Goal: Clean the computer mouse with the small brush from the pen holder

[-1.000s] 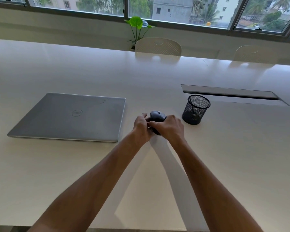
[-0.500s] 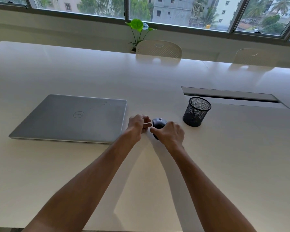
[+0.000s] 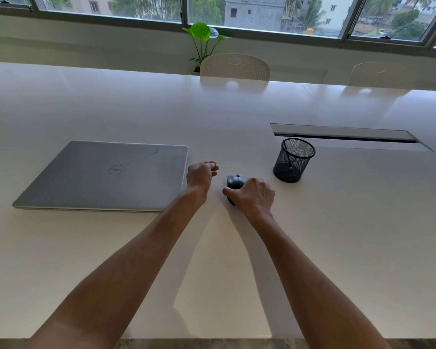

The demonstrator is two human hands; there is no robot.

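Head view, one frame, looking forward and down over a white table (image 3: 337, 248).

Item: computer mouse (image 3: 234, 182). Dark, lying on the table toward the middle of its width, between the laptop and the pen holder, well in from the near edge. Only its front part shows; the rest is under the right hand.

Item: right hand (image 3: 254, 197). Laid over the rear of the mouse, fingers curled round its body, thumb along its left side. It grips the mouse.

Item: left hand (image 3: 202, 173). Just left of the mouse and apart from it, by the right edge of the laptop. Fingers loosely curled with the tips drawn together; nothing shows in them, though whether they pinch something very small cannot be told.

Item: pen holder (image 3: 293, 159). Black mesh cup, upright, right of the mouse and near it, on the near side of the table's long cable slot (image 3: 345, 137). A thin dark stick, judged to be the brush (image 3: 287, 153), leans inside against the left wall.

Item: laptop (image 3: 106, 176). Grey, lid closed, flat toward the left side of the table.

Step in hand, as judged: the mouse is held steady; the brush is not in either hand.

Next move, as judged: one hand must reach into the cup, pinch the thin handle and lift it straight up, without tipping the light cup.
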